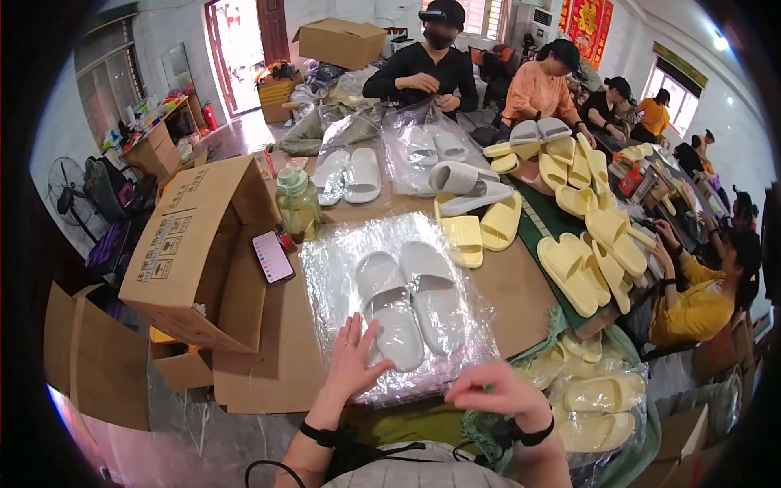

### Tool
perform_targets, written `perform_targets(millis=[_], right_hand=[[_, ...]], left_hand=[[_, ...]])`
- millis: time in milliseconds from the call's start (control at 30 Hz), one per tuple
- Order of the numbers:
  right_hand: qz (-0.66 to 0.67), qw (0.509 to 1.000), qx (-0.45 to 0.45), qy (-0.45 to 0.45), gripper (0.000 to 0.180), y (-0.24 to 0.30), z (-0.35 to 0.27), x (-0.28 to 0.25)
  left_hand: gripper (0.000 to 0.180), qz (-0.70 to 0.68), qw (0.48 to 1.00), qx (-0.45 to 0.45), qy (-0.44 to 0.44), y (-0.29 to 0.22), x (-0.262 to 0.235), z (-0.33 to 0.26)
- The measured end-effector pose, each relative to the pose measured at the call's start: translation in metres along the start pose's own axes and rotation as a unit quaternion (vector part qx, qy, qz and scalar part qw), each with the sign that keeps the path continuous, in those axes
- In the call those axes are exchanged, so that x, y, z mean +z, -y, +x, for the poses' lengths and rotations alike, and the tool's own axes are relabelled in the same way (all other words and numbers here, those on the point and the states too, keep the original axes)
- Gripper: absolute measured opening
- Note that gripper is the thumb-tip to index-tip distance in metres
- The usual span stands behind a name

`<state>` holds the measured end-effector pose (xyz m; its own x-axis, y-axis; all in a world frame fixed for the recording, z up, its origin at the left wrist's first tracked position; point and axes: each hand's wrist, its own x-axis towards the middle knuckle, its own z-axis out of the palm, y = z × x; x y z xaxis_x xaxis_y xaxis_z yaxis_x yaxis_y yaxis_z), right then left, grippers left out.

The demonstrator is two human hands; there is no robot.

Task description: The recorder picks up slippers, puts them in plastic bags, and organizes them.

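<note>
A pair of light grey slide slippers (433, 305) lies side by side inside a shiny clear plastic bag (325, 264), flat on the cardboard-covered table in front of me. My left hand (354, 358) is open, its fingers spread on the bag's lower left part, beside the left slipper. Over the bag's lower right edge hovers my right hand (498, 389), its fingers curled in with nothing visible in them. Past the bag's upper right corner are loose yellow slippers (500, 221) and grey slippers (464, 177).
An open cardboard box (195, 236) stands left, near a phone (272, 257) and a greenish jar (298, 205). More yellow slippers (573, 272) pile up right; bagged yellow slippers (602, 394) lie in a green sack. Across the table, a co-worker in black (431, 69) handles another bag.
</note>
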<state>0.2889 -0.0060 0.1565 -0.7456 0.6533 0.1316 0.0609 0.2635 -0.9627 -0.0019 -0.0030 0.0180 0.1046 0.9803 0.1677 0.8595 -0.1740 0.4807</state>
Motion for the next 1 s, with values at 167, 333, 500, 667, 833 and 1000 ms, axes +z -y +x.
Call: perform_targets(millis=[167, 333, 500, 667, 833, 1000], right_hand=[[-0.228, 0.949, 0.075, -0.204, 0.028, -0.033, 0.075, 0.005], [-0.329, 0.894, 0.143, -0.27, 0.041, -0.128, 0.12, 0.006], [-0.31, 0.894, 0.095, -0.308, 0.041, -0.16, 0.13, 0.026], [-0.277, 0.892, 0.062, -0.352, 0.04, -0.161, 0.122, 0.017], [-0.283, 0.881, 0.064, -0.374, 0.041, -0.172, 0.117, 0.018], [-0.273, 0.889, 0.036, -0.366, 0.041, -0.173, 0.122, 0.024]], left_hand=[[0.089, -0.009, 1.0, 0.003, -0.007, 0.005, 0.004, -0.007], [0.087, -0.022, 0.999, 0.043, -0.021, 0.009, 0.019, 0.004], [0.086, -0.061, 0.997, -0.02, -0.047, 0.01, 0.018, -0.009], [0.087, -0.075, 0.996, 0.04, -0.033, 0.01, 0.022, 0.004], [0.085, -0.073, 0.995, 0.054, -0.039, 0.016, 0.034, 0.001], [0.083, -0.045, 0.998, 0.041, -0.034, 0.011, 0.021, -0.004]])
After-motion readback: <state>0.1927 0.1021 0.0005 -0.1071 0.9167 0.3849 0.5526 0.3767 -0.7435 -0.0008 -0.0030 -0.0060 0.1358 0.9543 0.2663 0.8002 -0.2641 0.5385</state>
